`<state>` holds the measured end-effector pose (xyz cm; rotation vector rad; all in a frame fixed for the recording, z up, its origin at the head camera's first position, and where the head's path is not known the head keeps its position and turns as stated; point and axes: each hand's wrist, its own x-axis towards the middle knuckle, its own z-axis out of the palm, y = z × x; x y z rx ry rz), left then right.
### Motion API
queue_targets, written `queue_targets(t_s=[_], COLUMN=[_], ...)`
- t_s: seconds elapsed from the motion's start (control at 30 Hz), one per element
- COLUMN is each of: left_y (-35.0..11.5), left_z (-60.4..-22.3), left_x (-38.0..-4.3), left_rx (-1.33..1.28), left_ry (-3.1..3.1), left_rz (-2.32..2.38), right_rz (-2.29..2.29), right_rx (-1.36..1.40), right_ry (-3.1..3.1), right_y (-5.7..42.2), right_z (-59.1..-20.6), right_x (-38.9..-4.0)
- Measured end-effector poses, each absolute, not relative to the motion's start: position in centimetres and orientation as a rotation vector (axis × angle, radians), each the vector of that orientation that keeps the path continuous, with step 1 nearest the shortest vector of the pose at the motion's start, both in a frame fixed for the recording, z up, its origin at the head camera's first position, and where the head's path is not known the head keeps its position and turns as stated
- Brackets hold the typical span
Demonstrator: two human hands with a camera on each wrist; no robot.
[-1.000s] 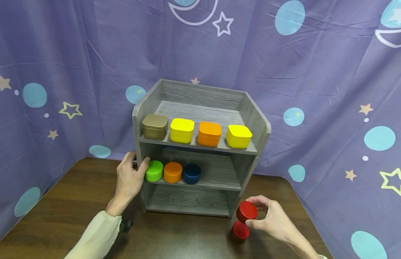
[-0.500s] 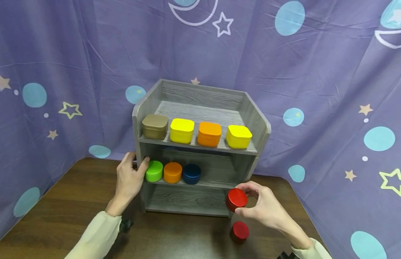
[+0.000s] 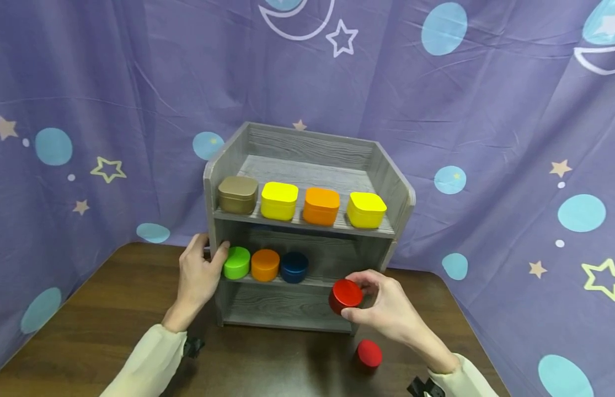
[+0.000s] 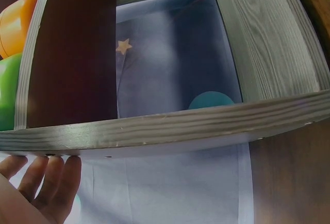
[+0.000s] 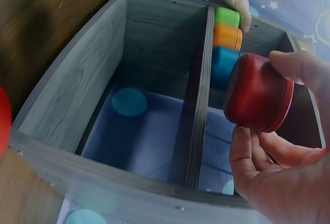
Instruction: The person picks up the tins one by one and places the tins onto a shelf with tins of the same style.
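Observation:
My right hand (image 3: 389, 310) pinches a round red tin (image 3: 346, 295) between thumb and fingers, in front of the grey wooden shelf (image 3: 292, 285) at about its middle board. In the right wrist view the tin (image 5: 258, 93) overlaps the blue tin. My left hand (image 3: 200, 272) grips the shelf's left side panel, thumb at the front edge and fingertips (image 4: 71, 168) against the outer face. Beside that thumb, a green tin (image 3: 236, 263), an orange tin (image 3: 265, 265) and a dark blue tin (image 3: 294, 268) stand in a row on the middle board.
A second red tin (image 3: 369, 353) stands on the brown table (image 3: 267, 364), right of the shelf's foot. The top board holds a bronze square tin (image 3: 238, 195), two yellow ones (image 3: 279, 201) and an orange one (image 3: 321, 206). A purple curtain (image 3: 163, 127) hangs behind.
My right hand has carried the red tin up and left, from above the second red tin to the front of the middle board. The left hand has stayed in place.

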<state>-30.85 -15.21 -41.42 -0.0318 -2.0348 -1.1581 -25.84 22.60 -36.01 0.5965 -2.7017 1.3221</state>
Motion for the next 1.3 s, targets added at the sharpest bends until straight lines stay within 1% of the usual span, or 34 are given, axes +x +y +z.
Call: queue_targets(t_s=[0.17,0.6,1.3], left_y=[-15.2,-15.2,-15.2], left_z=[-41.4,-41.4,-41.2], left_x=[-30.8,-30.9,-30.9], left_rx=[-0.029,-0.035,-0.042], left_ry=[-2.038,-2.033,-2.021], left_rz=[-1.153,-1.149,-1.132], right_rz=[1.298,1.189,1.189], right_rx=[0.557,0.548,0.474], right_ry=[-2.711,-2.739,-2.772], right_y=[21.6,19.7,18.8], right_z=[-35.7,-35.4,-35.8], right_x=[-26.5,-29.7,-31.0])
